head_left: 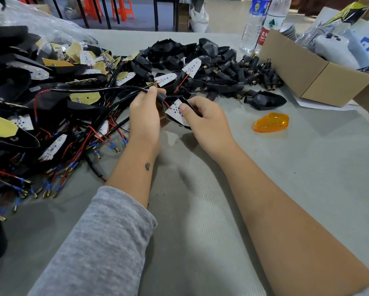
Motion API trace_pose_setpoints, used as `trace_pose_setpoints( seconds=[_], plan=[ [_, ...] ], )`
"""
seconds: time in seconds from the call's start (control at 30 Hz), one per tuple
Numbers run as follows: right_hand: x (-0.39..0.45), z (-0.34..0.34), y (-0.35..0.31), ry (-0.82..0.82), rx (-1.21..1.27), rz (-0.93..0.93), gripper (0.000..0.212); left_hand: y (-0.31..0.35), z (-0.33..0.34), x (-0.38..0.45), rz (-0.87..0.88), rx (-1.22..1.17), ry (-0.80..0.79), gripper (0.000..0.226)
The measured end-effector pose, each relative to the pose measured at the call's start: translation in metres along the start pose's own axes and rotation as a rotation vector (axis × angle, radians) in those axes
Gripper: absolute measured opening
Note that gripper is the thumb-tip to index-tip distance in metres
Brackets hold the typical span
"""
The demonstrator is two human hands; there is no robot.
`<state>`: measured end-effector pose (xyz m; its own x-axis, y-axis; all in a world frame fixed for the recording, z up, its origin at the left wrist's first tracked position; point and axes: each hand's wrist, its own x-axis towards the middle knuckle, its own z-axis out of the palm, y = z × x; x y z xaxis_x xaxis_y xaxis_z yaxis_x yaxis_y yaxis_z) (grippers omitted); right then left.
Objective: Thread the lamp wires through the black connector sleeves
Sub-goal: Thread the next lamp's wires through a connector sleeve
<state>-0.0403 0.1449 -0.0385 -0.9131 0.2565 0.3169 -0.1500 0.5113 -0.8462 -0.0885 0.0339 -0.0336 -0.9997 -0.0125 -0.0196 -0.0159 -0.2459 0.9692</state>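
While we hold LED board (176, 112) as landmark: right hand (202, 122) pinches it, thumb on white face. Black connector sleeve (161, 97) just up-left of board, gripped by left hand (146, 112), nearer hand. Wire (98, 89) runs left from sleeve. Sleeve axis slants toward board; we judge next pull goes leftward along it.

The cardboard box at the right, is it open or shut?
Open: the cardboard box lies with its flaps spread, and white items show inside it.
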Motion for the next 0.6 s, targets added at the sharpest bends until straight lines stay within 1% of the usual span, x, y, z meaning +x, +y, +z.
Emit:
trace_pose_setpoints(
  seconds=[0.1, 0.17, 0.37, 0.43, 0.5, 0.57, 0.6],
  plan=[
    [-0.0013, 0.0008, -0.0026, -0.054, 0.017, 0.033, 0.027, 0.0009, -0.0002, 0.0011, 0.022, 0.035, 0.024, 0.033],
    [-0.0019, 0.0007, -0.0030, -0.085, 0.025, 0.063, 0.026, 0.0002, 0.0012, 0.0007, 0.061, 0.061, 0.040, 0.034],
    [-0.0045, -0.0010, -0.0050, -0.099, 0.065, 0.051, 0.028, -0.0017, 0.0019, 0.0023, 0.105, 0.135, 0.069, 0.034],
    [-0.0068, -0.0016, -0.0064, -0.125, 0.139, 0.026, 0.033, -0.0018, 0.0031, 0.0016, 0.096, 0.137, 0.057, 0.035],
    [-0.0075, -0.0026, -0.0082, -0.117, 0.302, 0.028, 0.037, -0.0021, 0.0047, -0.0008, 0.096, 0.158, 0.030, 0.036],
    [-0.0050, -0.0047, -0.0088, -0.040, 0.466, 0.074, 0.034, -0.0025, 0.0062, -0.0028, 0.104, 0.178, -0.037, 0.036],
    [-0.0027, -0.0057, -0.0077, 0.005, 0.499, 0.095, 0.034, -0.0019, 0.0068, -0.0045, 0.109, 0.188, -0.102, 0.036]
  ],
)
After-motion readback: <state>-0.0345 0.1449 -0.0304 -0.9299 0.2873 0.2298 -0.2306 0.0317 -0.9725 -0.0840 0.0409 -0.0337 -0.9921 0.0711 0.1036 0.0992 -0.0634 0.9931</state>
